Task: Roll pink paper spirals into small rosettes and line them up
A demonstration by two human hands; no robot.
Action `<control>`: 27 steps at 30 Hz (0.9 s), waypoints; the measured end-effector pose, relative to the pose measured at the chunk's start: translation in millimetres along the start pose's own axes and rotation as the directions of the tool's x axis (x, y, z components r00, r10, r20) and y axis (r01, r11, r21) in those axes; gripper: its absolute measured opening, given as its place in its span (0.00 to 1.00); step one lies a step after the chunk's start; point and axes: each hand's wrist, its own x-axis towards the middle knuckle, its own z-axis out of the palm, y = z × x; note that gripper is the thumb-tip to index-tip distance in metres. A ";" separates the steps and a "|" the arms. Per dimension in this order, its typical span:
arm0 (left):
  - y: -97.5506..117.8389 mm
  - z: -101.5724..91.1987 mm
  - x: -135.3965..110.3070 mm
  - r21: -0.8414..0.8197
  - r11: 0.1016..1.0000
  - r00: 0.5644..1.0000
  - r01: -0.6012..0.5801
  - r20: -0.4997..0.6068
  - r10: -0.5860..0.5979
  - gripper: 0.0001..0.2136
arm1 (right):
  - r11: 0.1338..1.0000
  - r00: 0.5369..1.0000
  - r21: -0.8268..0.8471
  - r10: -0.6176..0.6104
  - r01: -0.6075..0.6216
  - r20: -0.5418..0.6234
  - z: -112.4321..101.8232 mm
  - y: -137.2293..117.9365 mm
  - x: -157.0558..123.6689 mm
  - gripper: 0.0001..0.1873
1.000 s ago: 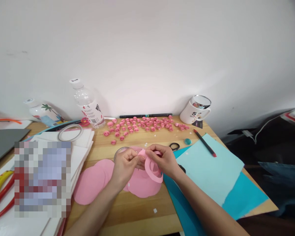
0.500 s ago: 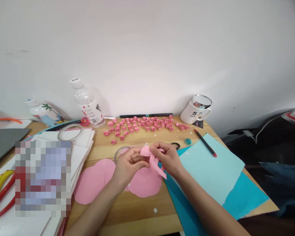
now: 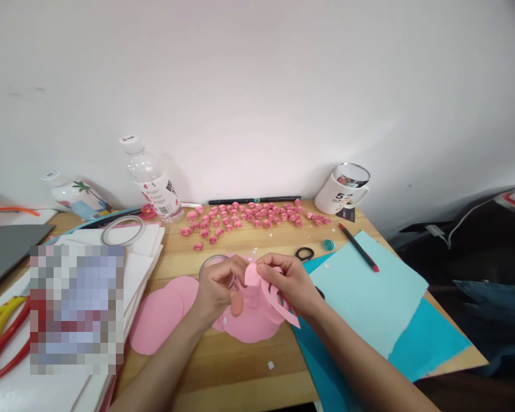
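Observation:
My right hand (image 3: pixel 289 283) pinches a curled pink paper strip (image 3: pixel 283 309) between thumb and fingers, above the table. The strip winds in a loose spiral, its pointed tail hanging down right and its rounded end (image 3: pixel 252 275) up left. Close to that rounded end is my left hand (image 3: pixel 218 289), its thumb apart from the bent fingers. The index fingertip is at the paper's edge; whether it touches cannot be made out. Below both hands lie pink paper circles (image 3: pixel 251 329). A black ring handle (image 3: pixel 304 253) shows behind my right hand.
Many small rolled pink paper roses (image 3: pixel 257 216) stand along the wall. A bottle (image 3: pixel 158 189), a mug (image 3: pixel 341 191) and a tape roll (image 3: pixel 123 230) are around them. Blue sheets (image 3: pixel 369 292) with a pencil (image 3: pixel 359 249) lie right; red-yellow scissors (image 3: pixel 8 337) rest on white paper left.
My left thumb has swung down away from the paper, and the left fingers have drawn slightly back. The right hand and strip have moved slightly lower and to the right.

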 end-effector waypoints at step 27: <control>13.3 1.2 3.4 -0.446 0.857 0.964 0.259 0.064 -0.258 0.49 | 0.964 0.943 0.262 0.054 0.036 -0.328 0.6 -2.3 6.0 0.15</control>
